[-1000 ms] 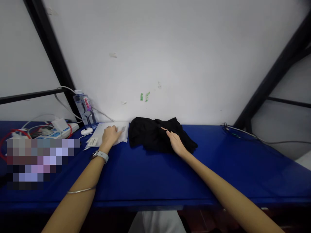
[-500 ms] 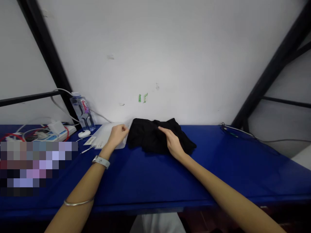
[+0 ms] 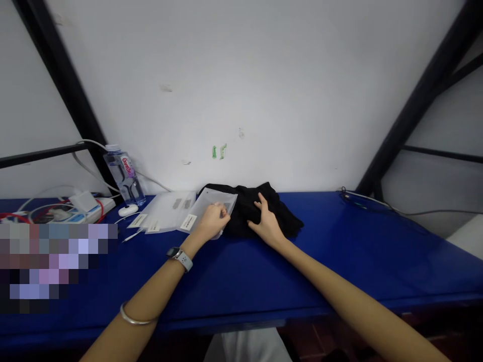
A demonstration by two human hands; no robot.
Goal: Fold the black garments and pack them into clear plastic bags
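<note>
Both arms reach forward over the blue bench (image 3: 339, 261) toward its far edge, where it meets the white wall. The left hand (image 3: 211, 222) has its fingers curled and pinches the near edge of a clear plastic bag (image 3: 213, 201) (the bag has a small white label at its left corner). The bag lies tilted over the left part of a black cloth (image 3: 281, 216). The right hand (image 3: 267, 225) is open and flat, with fingers spread, and presses on the middle of the cloth; it grips nothing. The two hands are near each other, with the bag's right edge between them. The cloth is crumpled and lies against the far edge, about the middle. Just left of the bag is a stack of similar bags (image 3: 166, 208), and further left a water bottle (image 3: 124, 173) stands upright.
</note>
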